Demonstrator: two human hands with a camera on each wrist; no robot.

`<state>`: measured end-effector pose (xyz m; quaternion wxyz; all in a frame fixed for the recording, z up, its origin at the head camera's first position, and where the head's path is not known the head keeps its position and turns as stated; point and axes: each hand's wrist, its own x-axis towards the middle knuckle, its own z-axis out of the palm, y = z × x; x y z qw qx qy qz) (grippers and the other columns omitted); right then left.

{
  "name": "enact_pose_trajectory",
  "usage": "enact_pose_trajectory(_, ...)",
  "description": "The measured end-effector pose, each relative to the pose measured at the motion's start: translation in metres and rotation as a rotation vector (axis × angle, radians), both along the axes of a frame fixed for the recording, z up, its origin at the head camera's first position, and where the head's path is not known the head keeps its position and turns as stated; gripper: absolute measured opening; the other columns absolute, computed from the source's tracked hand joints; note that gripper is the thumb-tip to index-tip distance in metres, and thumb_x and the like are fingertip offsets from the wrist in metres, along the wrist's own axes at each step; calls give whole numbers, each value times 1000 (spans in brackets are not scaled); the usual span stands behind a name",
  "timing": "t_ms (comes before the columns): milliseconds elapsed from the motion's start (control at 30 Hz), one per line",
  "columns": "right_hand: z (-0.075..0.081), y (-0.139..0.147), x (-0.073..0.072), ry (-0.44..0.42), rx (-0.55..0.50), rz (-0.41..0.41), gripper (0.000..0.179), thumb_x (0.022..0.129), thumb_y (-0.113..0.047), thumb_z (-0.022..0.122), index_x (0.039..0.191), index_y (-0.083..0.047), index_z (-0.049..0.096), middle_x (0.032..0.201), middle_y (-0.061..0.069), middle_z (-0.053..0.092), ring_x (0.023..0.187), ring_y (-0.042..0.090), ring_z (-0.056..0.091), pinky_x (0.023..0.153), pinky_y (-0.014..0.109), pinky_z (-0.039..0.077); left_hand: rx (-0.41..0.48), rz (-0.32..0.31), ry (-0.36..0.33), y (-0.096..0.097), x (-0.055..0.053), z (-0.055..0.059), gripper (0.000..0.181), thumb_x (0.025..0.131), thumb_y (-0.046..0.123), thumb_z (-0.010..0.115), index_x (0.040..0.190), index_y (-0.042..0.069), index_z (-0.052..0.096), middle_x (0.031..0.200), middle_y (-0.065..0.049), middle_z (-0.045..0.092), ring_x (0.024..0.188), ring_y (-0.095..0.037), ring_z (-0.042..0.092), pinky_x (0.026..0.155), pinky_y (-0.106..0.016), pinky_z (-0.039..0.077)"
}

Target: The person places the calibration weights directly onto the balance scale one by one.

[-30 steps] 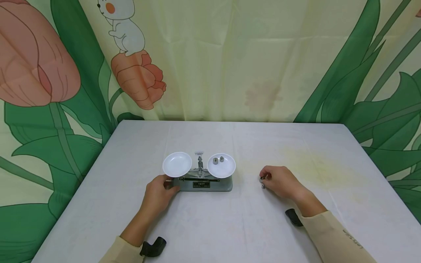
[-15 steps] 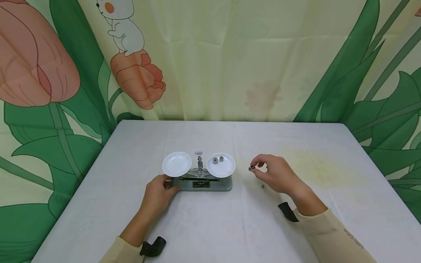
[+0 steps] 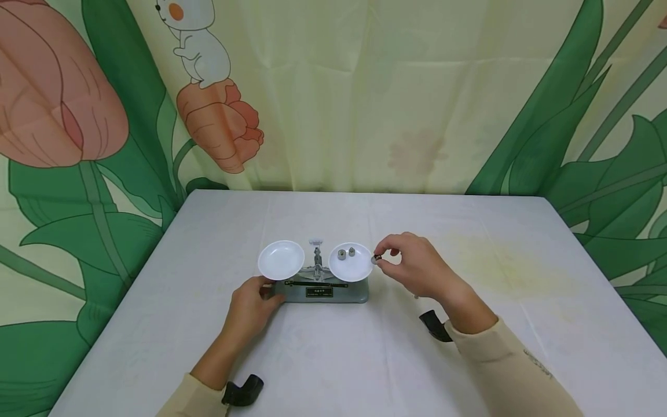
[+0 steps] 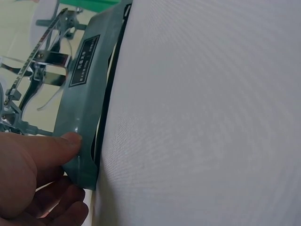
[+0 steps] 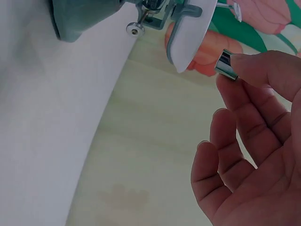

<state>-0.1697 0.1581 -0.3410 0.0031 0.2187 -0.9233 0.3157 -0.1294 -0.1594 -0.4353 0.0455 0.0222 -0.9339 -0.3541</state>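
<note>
Sleeves (image 3: 510, 370): lying nearest the viewer, one on each side, with a black wrist device (image 3: 243, 392) projecting beside each cuff.
Left hand (image 3: 253, 306): gripping the left end of the balance base (image 3: 341, 294); the thumb is pressing on the upper face and the other fingers are curling about the end, a hold apparently meant to stop the stand from sliding.
Balance base: standing on the white tabletop (image 3: 339, 359), its dark nameplate (image 3: 319, 292) facing the person, presumably for reading the front.
Right hand (image 3: 419, 266): pinching a small metal weight (image 5: 226, 64) between thumb and index fingertip, the outer fingers curving loosely clear of it; a tip hold is probably suiting so small a piece.
Metal weight: being held in the air just beside the right pan's rim (image 3: 372, 267); the right wrist view is showing a gap between them.
Tiny piece (image 3: 416, 297): lying on the tabletop beside the right wrist, too small to identify.
Right pan: carrying a larger cylinder (image 3: 341, 254) and a smaller cylinder (image 3: 351, 252), both standing upright, close together.
Left pan (image 3: 281, 260): resting across the central pillar (image 3: 316, 258) from its twin, at seemingly similar height.
Backdrop (image 3: 443, 116): hanging beyond the table, showing a printed rabbit (image 3: 205, 58) and green leaves (image 3: 547, 127).
</note>
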Motion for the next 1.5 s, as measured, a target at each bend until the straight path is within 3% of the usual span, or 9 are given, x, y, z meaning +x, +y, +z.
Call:
enact_pose_trajectory(400,-8,-21,-13,-15,33,31,13,90,-14,69,102,-11,73,96,-2,68,93,24,56,74,36,47,10,-5,9,0,1,-1,40,80,6,82,115,-6,66,108,-17,67,97,-33,65,81,-48,55)
enact_pose_trajectory(633,-13,-27,-16,-20,75,25,14,90,-14,67,102,-10,73,94,0,67,94,29,58,75,38,47,12,-7,5,0,1,-2,39,80,5,82,115,-6,66,109,-18,67,98,-33,65,82,-49,56)
enact_pose_trajectory(833,-14,-30,-16,12,93,30,13,88,-15,68,99,-11,73,92,-1,67,88,22,55,74,36,46,13,-6,11,0,0,-3,40,80,5,83,115,-6,66,109,-17,67,98,-33,66,82,-49,56)
enact_pose_trajectory(1200,-17,-33,-18,41,84,32,10,88,-14,69,96,-11,73,90,-2,68,84,20,53,72,34,44,4,4,4,1,1,-2,40,80,6,83,115,-6,66,108,-17,67,96,-32,65,80,-47,56)
enact_pose_trajectory(1500,-16,-30,-17,-9,30,12,17,89,-15,68,105,-9,71,97,2,67,92,24,56,75,37,47,14,13,2,0,0,-2,42,80,6,83,116,-5,66,110,-17,67,98,-33,65,82,-48,56)
